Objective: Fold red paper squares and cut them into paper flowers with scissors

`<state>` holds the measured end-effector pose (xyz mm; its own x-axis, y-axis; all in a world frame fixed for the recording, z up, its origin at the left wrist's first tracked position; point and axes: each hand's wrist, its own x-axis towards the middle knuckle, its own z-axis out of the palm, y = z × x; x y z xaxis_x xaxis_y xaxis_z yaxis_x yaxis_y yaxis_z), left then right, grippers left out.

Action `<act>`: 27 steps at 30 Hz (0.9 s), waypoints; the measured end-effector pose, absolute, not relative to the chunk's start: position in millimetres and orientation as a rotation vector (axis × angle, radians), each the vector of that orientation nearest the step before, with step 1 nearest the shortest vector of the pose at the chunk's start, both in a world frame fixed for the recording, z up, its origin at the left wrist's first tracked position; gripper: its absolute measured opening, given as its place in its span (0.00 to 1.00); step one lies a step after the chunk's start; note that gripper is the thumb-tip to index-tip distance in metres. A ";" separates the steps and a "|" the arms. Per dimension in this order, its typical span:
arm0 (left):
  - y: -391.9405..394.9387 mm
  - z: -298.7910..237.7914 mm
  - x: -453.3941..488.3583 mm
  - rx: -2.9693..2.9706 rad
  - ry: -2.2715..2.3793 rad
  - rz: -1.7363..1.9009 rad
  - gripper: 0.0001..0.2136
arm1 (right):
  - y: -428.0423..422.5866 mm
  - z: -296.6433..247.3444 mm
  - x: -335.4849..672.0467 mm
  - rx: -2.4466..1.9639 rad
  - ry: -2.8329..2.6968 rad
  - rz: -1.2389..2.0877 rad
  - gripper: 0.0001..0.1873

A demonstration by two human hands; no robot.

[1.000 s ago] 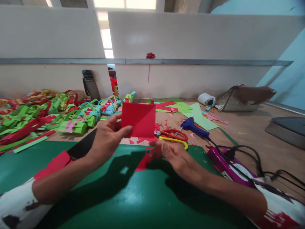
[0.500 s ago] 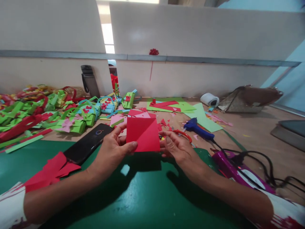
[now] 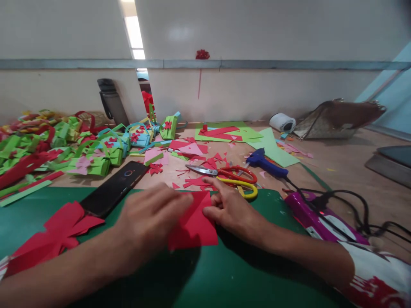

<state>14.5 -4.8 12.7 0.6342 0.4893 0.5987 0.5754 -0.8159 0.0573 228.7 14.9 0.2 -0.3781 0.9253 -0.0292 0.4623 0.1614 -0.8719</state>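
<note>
A square sheet of red paper (image 3: 201, 224) lies low over the green mat (image 3: 154, 286), its near part in shadow. My right hand (image 3: 233, 207) is at its right edge, the thumb on the paper, the index finger stretched forward and the other fingers curled. Blurred by motion, my left hand (image 3: 150, 220) hovers over the paper's left side; whether it touches is unclear. Just beyond lie scissors (image 3: 221, 173) with red and yellow handles. Left of my left arm are cut red paper pieces (image 3: 61, 229), partly against a black phone (image 3: 115, 188).
Green and blue paper baskets (image 3: 93, 160) crowd the left, near a dark bottle (image 3: 112, 102). A blue glue gun (image 3: 266, 162) and a purple power strip (image 3: 321, 218) with cables sit right. Farther back are green sheets (image 3: 272, 147), a white roll (image 3: 282, 122) and a handbag (image 3: 337, 119).
The red paper has come down toward the mat and nearer. My left hand has shifted from its left edge to above it. The scissors are now uncovered.
</note>
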 end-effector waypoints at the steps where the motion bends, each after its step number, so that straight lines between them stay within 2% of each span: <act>1: -4.5 9.2 17.2 -2.829 -0.744 -0.839 0.12 | 14.7 0.0 228.1 -1.304 -1.952 1.118 0.37; 4: -0.1 -6.6 28.4 -3.035 -0.728 -0.615 0.12 | 14.4 1.8 228.2 -1.292 -2.042 1.027 0.33; 9: 8.2 -21.9 36.0 -3.123 -0.952 -0.640 0.10 | 9.2 7.5 232.3 -1.306 -2.227 0.778 0.21; 13: 3.6 -12.2 35.3 -3.165 -0.988 -0.469 0.09 | -1.3 9.0 241.7 -1.272 -2.410 0.533 0.12; 19: -1.4 -0.5 41.3 -3.172 -0.996 -0.229 0.09 | 14.4 35.0 272.6 -1.416 -2.513 0.147 0.12; 27: -1.4 4.8 42.2 -3.179 -0.929 -0.176 0.12 | 61.3 74.0 269.7 -1.652 -2.616 -0.078 0.06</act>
<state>42.2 -1.4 4.8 0.8387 0.5421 0.0520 0.5237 -0.8291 0.1960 269.7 61.3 74.0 -0.4297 0.9005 0.0664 0.9029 0.4295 0.0177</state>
